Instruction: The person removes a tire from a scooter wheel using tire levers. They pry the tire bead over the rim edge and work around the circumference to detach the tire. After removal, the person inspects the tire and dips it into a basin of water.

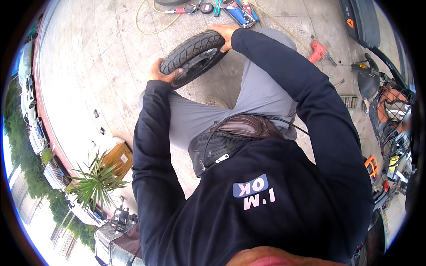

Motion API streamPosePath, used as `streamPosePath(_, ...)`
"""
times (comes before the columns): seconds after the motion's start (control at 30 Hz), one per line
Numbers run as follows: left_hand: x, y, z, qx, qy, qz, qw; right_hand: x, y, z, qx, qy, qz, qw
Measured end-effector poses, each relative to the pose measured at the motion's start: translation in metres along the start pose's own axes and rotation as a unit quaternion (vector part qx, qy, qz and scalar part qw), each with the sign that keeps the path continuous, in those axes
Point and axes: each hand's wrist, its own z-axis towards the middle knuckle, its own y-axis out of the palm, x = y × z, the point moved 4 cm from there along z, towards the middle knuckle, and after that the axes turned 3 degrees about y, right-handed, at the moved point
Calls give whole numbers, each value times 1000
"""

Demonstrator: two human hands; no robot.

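Between my knees I hold a small black scooter wheel with a treaded tyre [193, 51], tilted so that its tread and part of its dark rim show. My left hand [163, 72] grips the near left end, thumb over the sidewall. At the far right end my right hand [225, 35] wraps round the tyre, its fingers partly hidden behind it. Beyond the wheel, a gauge with a red-handled fitting [179, 10] and a yellowish hose [138, 22] lie on the paving.
A blue tool tray [239, 15] stands ahead. On the right lie a red power tool [317, 52] and a metal grate [348, 101]; beyond them is a wire basket [392, 117] full of items. A spiky potted plant [98, 181] is at the left, with parked cars [37, 133] farther off.
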Motion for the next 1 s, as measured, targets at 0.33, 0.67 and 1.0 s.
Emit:
streamPosePath(0.33,76,7,-7,14,127,76,989,-116,4,22,20,-114,-157,981)
streamPosePath(0.67,82,46,-11,176,176,69,966,-85,-12,1,18,-27,-203,979)
streamPosePath(1.0,79,43,-8,129,189,81,970,-85,-19,-12,20,-52,-199,978)
